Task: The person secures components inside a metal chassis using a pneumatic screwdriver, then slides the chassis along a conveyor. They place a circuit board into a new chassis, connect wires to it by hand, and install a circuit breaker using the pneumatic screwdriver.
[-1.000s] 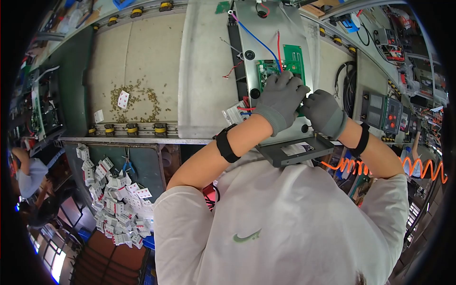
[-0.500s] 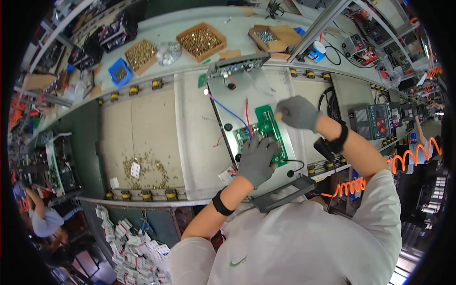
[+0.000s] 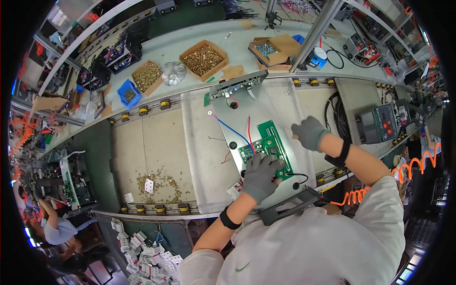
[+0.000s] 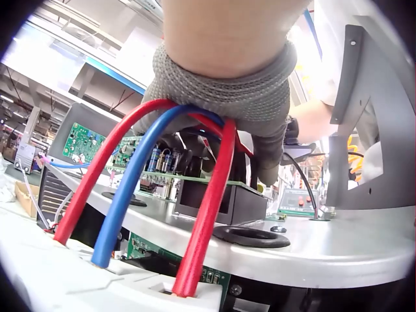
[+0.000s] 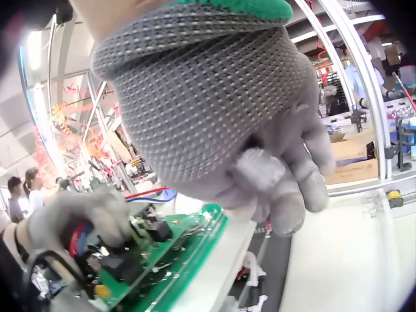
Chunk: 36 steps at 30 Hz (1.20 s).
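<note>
A green circuit board (image 3: 268,130) lies on a silver metal plate (image 3: 254,102). My gloved left hand (image 3: 261,178) grips the board's near part, its fingers bent over the components. Under this wrist, thick red wires (image 4: 211,214) and a blue wire (image 4: 133,188) rise from a white block (image 4: 26,260). My gloved right hand (image 3: 309,134) is held up to the right of the plate, apart from the board. Its fingers hang loosely bent in the right wrist view, with nothing seen held. A black frame (image 3: 289,206) lies at the plate's near end.
Boxes of brass-coloured parts (image 3: 204,59) stand on the back bench beside a blue bin (image 3: 128,93). Loose small brass parts (image 3: 166,187) lie scattered at left. White blocks (image 3: 147,259) are heaped front left. Black cable (image 3: 336,111) and a black control unit (image 3: 382,122) are at right.
My hands were close together over the board. The right hand has moved away to the right, while the left has stayed on the board. The head view has tilted up, showing the back bench.
</note>
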Motion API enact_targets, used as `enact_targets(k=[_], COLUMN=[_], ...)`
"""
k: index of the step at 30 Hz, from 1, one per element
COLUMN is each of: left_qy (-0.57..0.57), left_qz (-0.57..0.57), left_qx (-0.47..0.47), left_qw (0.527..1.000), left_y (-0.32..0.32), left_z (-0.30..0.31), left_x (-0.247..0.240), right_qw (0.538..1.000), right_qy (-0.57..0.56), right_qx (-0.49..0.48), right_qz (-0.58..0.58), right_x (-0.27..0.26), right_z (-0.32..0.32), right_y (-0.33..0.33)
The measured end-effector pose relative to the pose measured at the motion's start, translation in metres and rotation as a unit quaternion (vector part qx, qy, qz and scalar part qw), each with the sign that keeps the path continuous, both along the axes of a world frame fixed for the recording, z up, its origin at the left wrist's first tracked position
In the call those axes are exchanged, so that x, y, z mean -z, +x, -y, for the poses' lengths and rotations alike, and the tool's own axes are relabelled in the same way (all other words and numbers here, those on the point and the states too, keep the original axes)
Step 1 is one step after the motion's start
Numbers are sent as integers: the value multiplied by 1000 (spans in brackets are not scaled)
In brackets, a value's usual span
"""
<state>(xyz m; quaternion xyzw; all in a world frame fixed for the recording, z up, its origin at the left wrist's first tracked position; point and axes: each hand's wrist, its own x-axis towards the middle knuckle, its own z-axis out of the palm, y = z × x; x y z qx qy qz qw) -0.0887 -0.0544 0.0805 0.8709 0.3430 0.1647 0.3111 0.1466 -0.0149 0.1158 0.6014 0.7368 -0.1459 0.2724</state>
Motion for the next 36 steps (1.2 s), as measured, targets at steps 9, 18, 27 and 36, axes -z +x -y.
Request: enact_targets(k=[9,18,27,36], left_qy=[-59,-36,15,-305], left_qz=[105,206,94,291], left_qx=[-86,-164,-153,-129], left_qw=[989,964,984,898], left_y=[10,12,-7,-14], left_z=[-14,10,5,12], left_x=[-15,-35,-34,6], right_qw=[970,932,915,732], right_qy=[229,149,27,-130], right_qx=[-17,42,126,314], right_qz=[-84,-327,-383,-590], right_x=[-46,-58,-56,-27], right_z=[56,70,68,48], right_y=[-39,-66,-62,-61])
